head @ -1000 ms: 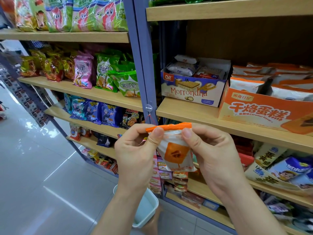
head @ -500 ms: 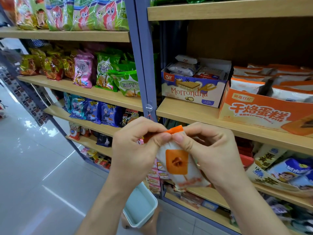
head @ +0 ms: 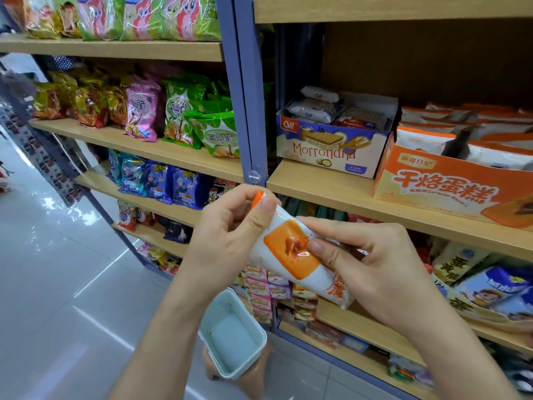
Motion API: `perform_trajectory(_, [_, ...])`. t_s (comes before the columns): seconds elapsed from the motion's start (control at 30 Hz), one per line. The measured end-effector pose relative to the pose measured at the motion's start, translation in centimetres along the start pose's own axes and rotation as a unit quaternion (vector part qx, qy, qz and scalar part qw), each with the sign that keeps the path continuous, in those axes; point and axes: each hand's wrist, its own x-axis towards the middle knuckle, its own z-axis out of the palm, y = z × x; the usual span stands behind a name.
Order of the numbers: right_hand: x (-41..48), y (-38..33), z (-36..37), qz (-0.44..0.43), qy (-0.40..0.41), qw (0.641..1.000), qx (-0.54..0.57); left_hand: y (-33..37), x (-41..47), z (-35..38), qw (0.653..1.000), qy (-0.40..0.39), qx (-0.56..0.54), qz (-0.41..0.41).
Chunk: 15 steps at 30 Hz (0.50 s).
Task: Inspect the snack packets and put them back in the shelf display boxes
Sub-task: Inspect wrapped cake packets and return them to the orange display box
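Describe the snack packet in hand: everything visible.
The snack packet is a glossy white plastic pouch with an orange crimped top edge, an orange panel with a brownish picture, and orange print lower down. It tilts, top up-left. The left hand pinches its top; the right hand grips its middle, a fingertip on the panel.

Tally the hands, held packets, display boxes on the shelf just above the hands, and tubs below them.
Hands: 2, left hand and right hand
Held packets: 1, packet, pinched by both hands
Display boxes: 2, Morrondna box and orange box
Tubs: 1, tub
Total: 6
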Motion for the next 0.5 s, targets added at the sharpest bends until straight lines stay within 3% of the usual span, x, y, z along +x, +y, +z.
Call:
perform_trajectory(0.17, [0.2,0.0,-0.7,0.043,-0.014,0.997,0.062,-1.1,0.0,0.2,0.997,0.042,0.007,0.068])
perform_trajectory(0.33, [-0.2,0.4,-2.7,0.074,0.003,0.986,0.147,-2.5,0.2,0.1,0.983,0.112,-0.138,0.039])
perform_trajectory(0.4, [-0.5,0.7,-2.5,0.055,0.034,0.989,0.132,-3.2,0.2,0.2,0.983,0.123,-0.138,0.020])
perform_trajectory(0.5, [-0.9,1.2,-1.7,0.013,0.087,0.995,0.043,-3.4,0.1,0.3,0.988,0.144,-0.039,0.030])
